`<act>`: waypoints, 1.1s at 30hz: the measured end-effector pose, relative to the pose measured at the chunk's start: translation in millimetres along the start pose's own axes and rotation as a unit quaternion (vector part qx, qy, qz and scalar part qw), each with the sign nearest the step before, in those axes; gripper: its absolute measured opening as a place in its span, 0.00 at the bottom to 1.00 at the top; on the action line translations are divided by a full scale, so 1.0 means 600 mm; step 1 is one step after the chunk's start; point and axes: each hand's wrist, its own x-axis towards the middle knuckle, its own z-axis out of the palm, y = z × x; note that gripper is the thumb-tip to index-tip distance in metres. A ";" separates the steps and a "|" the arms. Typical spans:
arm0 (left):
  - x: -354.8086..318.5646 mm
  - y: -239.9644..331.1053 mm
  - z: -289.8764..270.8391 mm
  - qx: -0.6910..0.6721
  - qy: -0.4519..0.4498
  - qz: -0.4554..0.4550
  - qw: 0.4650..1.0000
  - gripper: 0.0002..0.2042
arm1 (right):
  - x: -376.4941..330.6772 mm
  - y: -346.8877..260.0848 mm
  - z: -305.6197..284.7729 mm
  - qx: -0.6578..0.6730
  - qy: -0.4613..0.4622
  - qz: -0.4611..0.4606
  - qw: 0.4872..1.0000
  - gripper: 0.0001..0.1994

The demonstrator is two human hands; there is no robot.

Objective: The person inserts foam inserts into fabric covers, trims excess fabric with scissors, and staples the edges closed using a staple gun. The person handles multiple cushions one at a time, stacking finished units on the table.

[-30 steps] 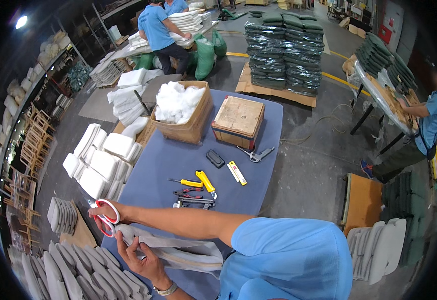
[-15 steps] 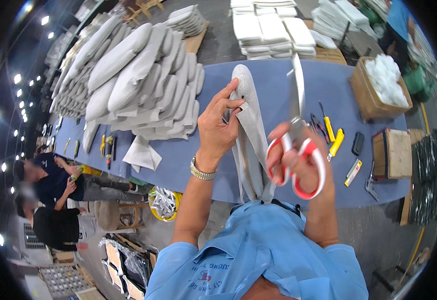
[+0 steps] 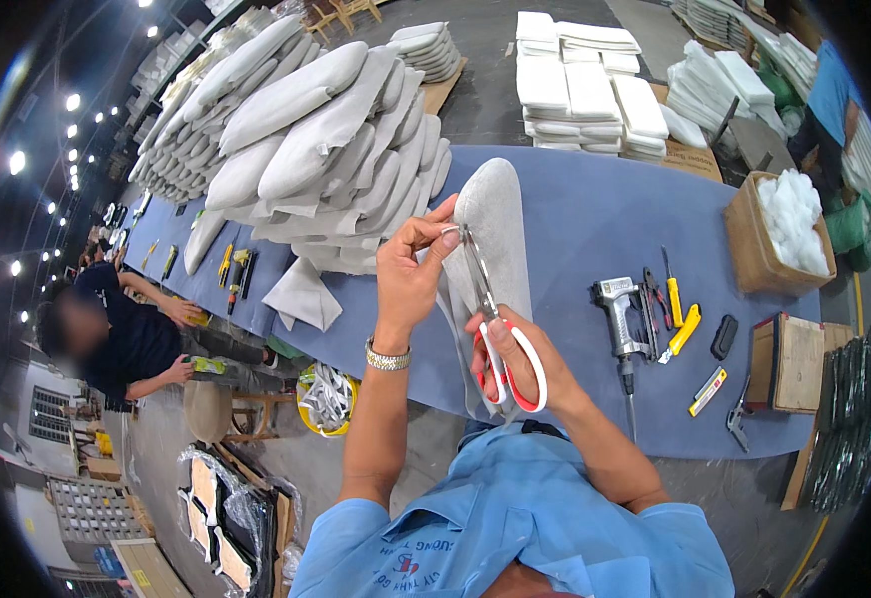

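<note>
A long grey fabric-covered cushion [image 3: 492, 204] with a rounded far end lies before me on the blue table. My left hand [image 3: 411, 269], a metal watch on its wrist, pinches the cushion's fabric at its left edge. In my right hand [image 3: 535, 364] are scissors [image 3: 520, 371] with red and white handles, fingers through the loops. Their blades reach forward along the cushion's left side, the tips close to my left fingertips. Whether the blades are cutting the fabric cannot be made out. A loose strip of grey cloth hangs below the cushion's near part.
Grey cushions [image 3: 301, 149] are heaped at left beside a folded cloth piece [image 3: 303, 295]. A staple gun [image 3: 620, 317], a yellow cutter [image 3: 682, 332] and pliers lie at right, near a box of white stuffing [image 3: 779, 249]. Another person [image 3: 122, 324] works at far left.
The scissors have come down and left from raised in the air to the cushion's edge. The cushion has turned to show its broad face, and the staple gun is now uncovered.
</note>
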 end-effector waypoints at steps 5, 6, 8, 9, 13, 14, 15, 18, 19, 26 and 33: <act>-0.019 -0.019 -0.001 -0.059 0.059 -0.006 0.997 0.05 | 0.000 0.002 0.008 -0.035 0.016 0.014 0.999 0.27; -0.025 -0.026 0.008 -0.092 0.080 -0.005 0.993 0.05 | 0.001 0.006 0.009 -0.048 0.018 0.002 0.999 0.26; -0.038 -0.044 0.026 -0.149 0.131 0.000 0.980 0.04 | 0.004 0.017 0.011 -0.074 0.023 -0.023 0.997 0.25; -0.044 -0.055 0.035 -0.174 0.160 0.004 0.972 0.04 | 0.006 0.015 0.012 -0.087 0.027 -0.026 0.995 0.25; -0.057 -0.066 0.043 -0.161 0.221 0.021 0.962 0.03 | 0.015 0.013 0.019 -0.133 0.036 -0.038 0.990 0.23; -0.061 -0.064 0.044 -0.149 0.226 0.023 0.962 0.03 | 0.018 0.014 0.021 -0.141 0.036 -0.042 0.988 0.23; -0.064 -0.062 0.046 -0.136 0.231 0.024 0.963 0.03 | 0.019 0.016 0.022 -0.150 0.037 -0.044 0.987 0.23; -0.076 -0.050 0.050 -0.103 0.246 0.028 0.963 0.03 | 0.017 0.020 0.029 -0.172 0.043 -0.051 0.983 0.23; -0.078 -0.047 0.051 -0.093 0.250 0.030 0.963 0.03 | 0.016 0.021 0.031 -0.176 0.047 -0.055 0.982 0.23; -0.087 -0.047 0.061 -0.067 0.279 0.062 0.956 0.02 | 0.002 0.017 0.037 -0.196 0.051 -0.037 0.978 0.24; -0.089 -0.045 0.066 -0.077 0.289 0.071 0.952 0.03 | 0.002 0.022 0.041 -0.203 0.060 -0.052 0.976 0.24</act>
